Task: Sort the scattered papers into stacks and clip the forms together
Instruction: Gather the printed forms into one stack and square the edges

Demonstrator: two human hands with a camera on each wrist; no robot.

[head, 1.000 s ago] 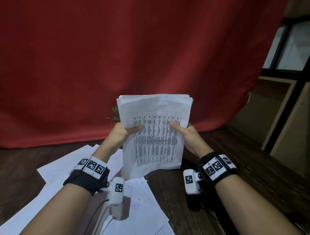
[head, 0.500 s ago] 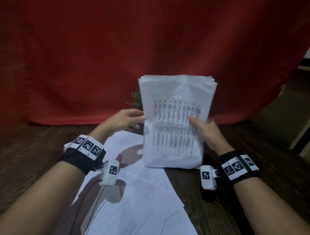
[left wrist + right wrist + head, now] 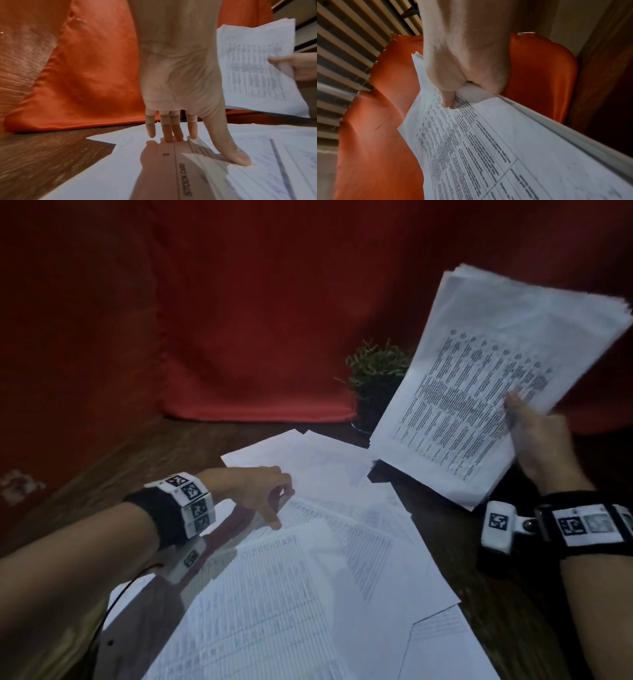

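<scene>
The right hand [image 3: 541,436] holds one gathered stack of printed forms [image 3: 493,392] in the air, with the thumb on the printed table of the top sheet and the other fingers behind the sheets. This stack stands to the right of the potted plant [image 3: 376,378] and partly in front of it, tilted, its long axis going up and away from the person.

The left hand [image 3: 260,491] is down on the loose papers [image 3: 308,577], which lie on the wooden table [image 3: 164,453] in front of the plant and to its left. Its fingers are quite straight and the tips touch the top sheets; the thumb [image 3: 238,158] presses the raised edge of a sheet. It does not grip anything yet, as far as the wrist view shows.

The coming move, I think, turns on this: the loose papers lie directly under the left hand and well apart from the right hand, so the left hand is the nearer one for picking up the next sheet. The long axis of the sheets runs roughly from the person toward the plant.

Count: one held stack, and at least five overlapping loose sheets; an exact number I cannot give. No clip is visible.
</scene>
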